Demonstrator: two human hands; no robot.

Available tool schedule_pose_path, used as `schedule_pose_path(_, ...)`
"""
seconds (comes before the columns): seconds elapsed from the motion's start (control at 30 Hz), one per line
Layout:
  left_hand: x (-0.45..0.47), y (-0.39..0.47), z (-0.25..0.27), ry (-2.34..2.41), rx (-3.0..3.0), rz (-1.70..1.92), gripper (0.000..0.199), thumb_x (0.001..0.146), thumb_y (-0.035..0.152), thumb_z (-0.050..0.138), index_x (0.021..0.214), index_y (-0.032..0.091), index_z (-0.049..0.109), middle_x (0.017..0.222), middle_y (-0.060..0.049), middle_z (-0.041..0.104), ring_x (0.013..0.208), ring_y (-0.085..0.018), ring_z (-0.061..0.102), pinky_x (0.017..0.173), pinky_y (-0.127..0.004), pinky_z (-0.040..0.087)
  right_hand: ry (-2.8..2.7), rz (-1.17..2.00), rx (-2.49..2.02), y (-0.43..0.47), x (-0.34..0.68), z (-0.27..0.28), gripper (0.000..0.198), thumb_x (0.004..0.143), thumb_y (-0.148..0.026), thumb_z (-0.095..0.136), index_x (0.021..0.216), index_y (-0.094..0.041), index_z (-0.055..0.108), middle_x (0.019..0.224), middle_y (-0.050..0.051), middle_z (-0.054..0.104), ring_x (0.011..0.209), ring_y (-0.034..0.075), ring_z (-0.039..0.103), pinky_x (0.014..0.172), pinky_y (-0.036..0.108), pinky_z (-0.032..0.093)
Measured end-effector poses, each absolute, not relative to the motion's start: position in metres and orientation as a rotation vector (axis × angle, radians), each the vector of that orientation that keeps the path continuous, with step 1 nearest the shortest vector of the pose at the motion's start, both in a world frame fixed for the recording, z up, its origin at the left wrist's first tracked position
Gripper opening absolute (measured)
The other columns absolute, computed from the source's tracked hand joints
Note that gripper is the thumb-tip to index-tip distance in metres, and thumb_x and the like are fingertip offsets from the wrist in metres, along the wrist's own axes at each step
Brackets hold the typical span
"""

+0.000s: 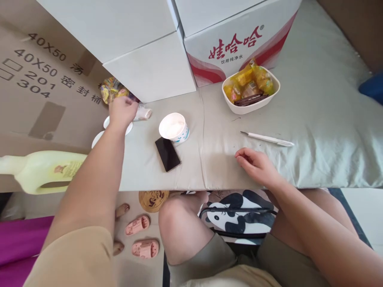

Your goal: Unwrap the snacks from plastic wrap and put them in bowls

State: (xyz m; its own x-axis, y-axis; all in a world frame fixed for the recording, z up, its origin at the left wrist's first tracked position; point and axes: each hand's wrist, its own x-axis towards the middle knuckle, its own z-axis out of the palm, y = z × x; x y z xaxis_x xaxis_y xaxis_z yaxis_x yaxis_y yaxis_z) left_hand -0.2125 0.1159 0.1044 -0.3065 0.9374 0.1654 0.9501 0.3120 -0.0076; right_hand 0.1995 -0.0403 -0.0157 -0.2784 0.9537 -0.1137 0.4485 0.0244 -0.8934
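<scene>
At the far left of the covered surface, my left hand (pixel 122 112) is closed, fingers bent together. Whatever it may pinch is hidden. Right behind it lie colourful wrapped snacks (pixel 112 91), and a clear plastic packet (pixel 144 113) is at its right side. White round lids or bowls (pixel 128 128) are partly covered by my left forearm. My right hand (pixel 256 165) rests on the cloth, fingers curled with nothing in them. Just beyond it is a white pen-shaped craft knife (pixel 267 138). A white paper cup (pixel 174 127) with blue print stands at the upper edge of a black phone (pixel 168 154).
A cream bowl (pixel 251 107) of wrapped snacks stands before a white and red carton (pixel 239 44). White boxes (pixel 149 71) are stacked at the back, with a large brown carton (pixel 44 79) at left. A pale yellow jug (pixel 44 169) lies near my left arm. Pink slippers (pixel 145 248) are on the floor.
</scene>
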Motion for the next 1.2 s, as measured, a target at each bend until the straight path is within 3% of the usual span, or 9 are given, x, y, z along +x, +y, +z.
schedule_pose_path(0.17,-0.250,0.106,0.072,-2.620,-1.800,0.128,0.043,0.092,0.031,0.052,0.132,0.016,0.056,0.130,-0.010,0.062,0.115,-0.023,0.059,0.104,-0.038,0.045,-1.844,1.137,-1.462,-0.040,0.193,-0.017,0.026,0.089,-0.041,0.046,0.084,-0.021,0.061,0.056,-0.002,0.054,0.050,0.014,0.045,0.054,0.029,0.036)
schedule_pose_path(0.3,-0.249,0.127,0.032,-2.593,-1.970,0.270,0.060,0.078,0.029,0.067,0.137,0.022,0.056,0.165,-0.012,0.023,0.137,-0.036,0.048,0.113,-0.048,0.038,-1.927,1.075,-1.527,-0.042,0.183,-0.020,0.028,0.091,-0.041,0.044,0.086,-0.021,0.062,0.059,0.000,0.058,0.052,0.015,0.049,0.055,0.029,0.036)
schedule_pose_path(0.37,-0.246,0.141,0.020,-2.625,-1.960,0.278,0.060,0.075,0.028,0.069,0.134,0.021,0.059,0.168,-0.012,0.016,0.139,-0.040,0.045,0.114,-0.053,0.037,-1.967,1.045,-1.548,-0.043,0.180,-0.022,0.028,0.092,-0.041,0.043,0.087,-0.021,0.063,0.063,0.001,0.062,0.054,0.015,0.051,0.057,0.029,0.037)
schedule_pose_path(0.5,-0.245,0.154,0.015,-2.650,-1.935,0.192,0.050,0.078,0.026,0.065,0.126,0.011,0.061,0.158,-0.017,0.037,0.135,-0.038,0.049,0.111,-0.052,0.041,-1.981,1.041,-1.559,-0.042,0.179,-0.022,0.028,0.093,-0.041,0.042,0.088,-0.021,0.062,0.067,0.001,0.064,0.057,0.016,0.054,0.058,0.029,0.038)
schedule_pose_path(0.67,-0.241,0.139,0.029,-2.506,-1.938,-0.007,0.032,0.079,0.019,0.064,0.111,0.012,0.060,0.143,-0.011,0.052,0.135,-0.029,0.045,0.117,-0.051,0.036,-1.982,1.067,-1.561,-0.040,0.180,-0.021,0.027,0.091,-0.038,0.042,0.089,-0.021,0.063,0.070,0.002,0.066,0.057,0.016,0.053,0.061,0.029,0.038)
schedule_pose_path(0.77,-0.238,0.129,0.042,-2.489,-1.827,-0.318,0.028,0.070,0.012,0.072,0.093,0.018,0.056,0.113,-0.006,0.059,0.114,-0.025,0.052,0.113,-0.052,0.040,-1.984,1.067,-1.565,-0.041,0.179,-0.020,0.025,0.091,-0.036,0.042,0.089,-0.021,0.063,0.073,0.003,0.067,0.058,0.016,0.053,0.062,0.029,0.037)
schedule_pose_path(0.87,-0.233,0.123,0.062,-2.473,-1.743,-0.537,0.034,0.065,0.010,0.076,0.083,0.021,0.049,0.092,0.000,0.055,0.098,-0.020,0.051,0.109,-0.051,0.042,-1.987,1.053,-1.570,-0.043,0.179,-0.019,0.024,0.091,-0.033,0.043,0.089,-0.021,0.063,0.076,0.003,0.069,0.061,0.016,0.055,0.063,0.029,0.036)
schedule_pose_path(1.07,-0.187,0.092,0.107,-2.079,-1.797,-0.969,0.066,0.065,0.003,0.072,0.127,0.015,0.049,0.120,-0.006,0.063,0.109,-0.021,0.058,0.103,-0.044,0.047,-1.963,1.061,-1.511,-0.042,0.184,-0.019,0.021,0.090,-0.032,0.045,0.088,-0.021,0.064,0.071,0.002,0.067,0.060,0.016,0.053,0.062,0.028,0.036)
schedule_pose_path(1.2,-0.129,0.062,0.095,-1.847,-2.035,-1.068,0.043,0.070,0.010,0.069,0.112,0.017,0.061,0.115,-0.007,0.065,0.112,-0.022,0.059,0.103,-0.039,0.047,-1.950,1.072,-1.447,-0.040,0.188,-0.020,0.020,0.089,-0.030,0.046,0.086,-0.021,0.063,0.069,0.002,0.066,0.059,0.015,0.052,0.061,0.028,0.036)
